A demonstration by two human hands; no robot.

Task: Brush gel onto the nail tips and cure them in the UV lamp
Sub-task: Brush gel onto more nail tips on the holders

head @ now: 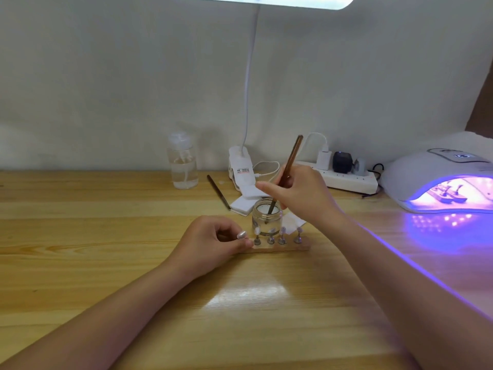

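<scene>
1. Nail tip, single, on a small stand; pinched between the fingers of the left hand, at the left end of the wooden holder strip, near the middle of the bench.
2. Brush, brown handle; fingers of the right hand clamped round its lower shaft, index finger extended. Long axis steep, top leaning away and right, bristle end down inside the glass jar.
3. Key relation, judged: held tip lies just left of and nearer than the jar mouth; brush must lift out and travel a short way left and toward the person. Right hand nearer the jar, left hand nearer the strip.
4. Four further nail tips upright on the strip, just in front of the jar.
5. UV lamp, lit violet, at the bench's right edge; items inside, indistinct.
6. Behind, along the far edge: clear bottle, clip lamp base, power strip, spare brush, white pads.
</scene>
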